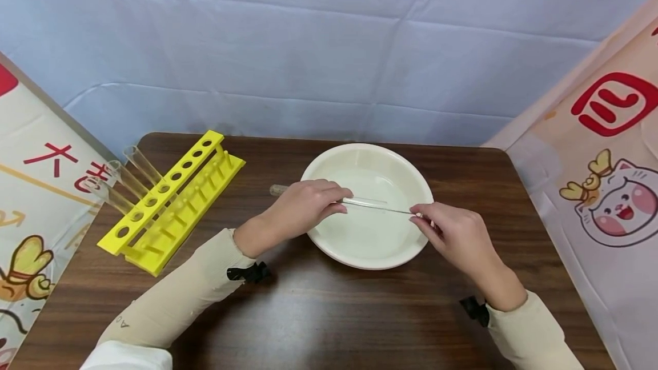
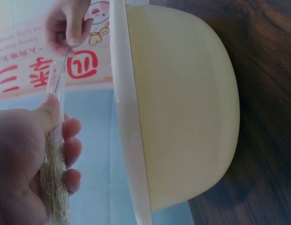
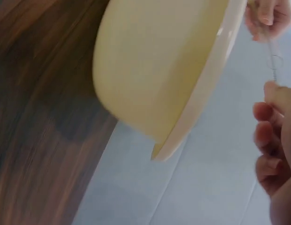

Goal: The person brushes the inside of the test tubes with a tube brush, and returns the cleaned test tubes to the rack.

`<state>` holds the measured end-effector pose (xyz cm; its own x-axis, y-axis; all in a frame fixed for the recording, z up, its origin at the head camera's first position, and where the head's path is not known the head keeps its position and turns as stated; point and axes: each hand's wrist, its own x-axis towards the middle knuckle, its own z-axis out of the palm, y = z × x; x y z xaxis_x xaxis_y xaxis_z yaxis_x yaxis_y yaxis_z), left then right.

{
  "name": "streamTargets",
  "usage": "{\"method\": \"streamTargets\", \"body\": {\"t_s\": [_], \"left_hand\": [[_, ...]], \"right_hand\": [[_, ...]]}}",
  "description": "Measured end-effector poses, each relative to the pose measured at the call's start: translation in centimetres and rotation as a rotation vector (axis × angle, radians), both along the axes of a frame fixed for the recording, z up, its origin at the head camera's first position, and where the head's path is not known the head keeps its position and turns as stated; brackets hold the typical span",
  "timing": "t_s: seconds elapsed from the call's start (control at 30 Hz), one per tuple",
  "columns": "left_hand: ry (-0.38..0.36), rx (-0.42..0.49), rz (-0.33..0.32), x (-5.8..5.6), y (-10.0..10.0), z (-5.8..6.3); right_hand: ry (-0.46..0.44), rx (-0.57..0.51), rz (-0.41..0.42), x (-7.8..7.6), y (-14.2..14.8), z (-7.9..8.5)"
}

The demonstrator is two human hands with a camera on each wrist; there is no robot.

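Observation:
Over the basin, my left hand (image 1: 304, 203) grips a clear glass test tube (image 1: 366, 201) lying nearly level. Its fingers wrap the tube in the left wrist view, where pale bristles of a test tube brush (image 2: 55, 180) fill the part by the palm. The brush's thin wire handle (image 1: 392, 209) runs out of the tube's mouth. My right hand (image 1: 457, 232) pinches the wire's end between thumb and fingertips, near the basin's right rim. The round cream basin (image 1: 367, 244) stands under both hands, with what looks like water in it.
On the left of the dark wooden table (image 1: 329, 318) stands a yellow test tube rack (image 1: 110, 240). Three clear test tubes (image 1: 141, 164) lean in its holes. A pale cloth (image 1: 288, 50) hangs behind the table, with printed sheets at both sides.

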<state>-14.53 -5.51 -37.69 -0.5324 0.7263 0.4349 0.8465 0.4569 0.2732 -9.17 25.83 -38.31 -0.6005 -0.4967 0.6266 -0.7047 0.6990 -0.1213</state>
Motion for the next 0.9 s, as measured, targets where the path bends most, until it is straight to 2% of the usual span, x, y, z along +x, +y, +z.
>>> {"method": "streamTargets", "body": {"t_s": [0.13, 0.3, 0.37, 0.43, 0.53, 0.67, 0.9], "left_hand": [[-0.009, -0.013, -0.015, 0.0, 0.0, 0.2], [-0.031, -0.014, -0.025, 0.1, -0.1, 0.6], [-0.041, -0.016, -0.028, 0.2, -0.1, 0.7], [-0.047, -0.022, -0.033, 0.2, -0.2, 0.8], [-0.052, -0.033, -0.038, 0.2, -0.2, 0.8], [-0.046, -0.033, -0.035, 0.1, -0.4, 0.6], [-0.029, -0.010, -0.056, -0.1, -0.5, 0.5]], "right_hand": [[0.227, 0.061, 0.050, -0.3, -0.2, 0.0], [0.529, 0.038, 0.109, -0.5, -1.0, 0.8], [0.614, 0.011, 0.133, -0.5, -1.4, 1.2], [0.661, -0.018, 0.156, -0.5, -1.7, 1.5], [0.636, -0.047, 0.170, -0.5, -1.9, 1.7], [0.475, -0.075, 0.165, -0.3, -1.6, 1.5], [0.196, -0.086, 0.109, 0.0, 0.1, 0.7]]}}
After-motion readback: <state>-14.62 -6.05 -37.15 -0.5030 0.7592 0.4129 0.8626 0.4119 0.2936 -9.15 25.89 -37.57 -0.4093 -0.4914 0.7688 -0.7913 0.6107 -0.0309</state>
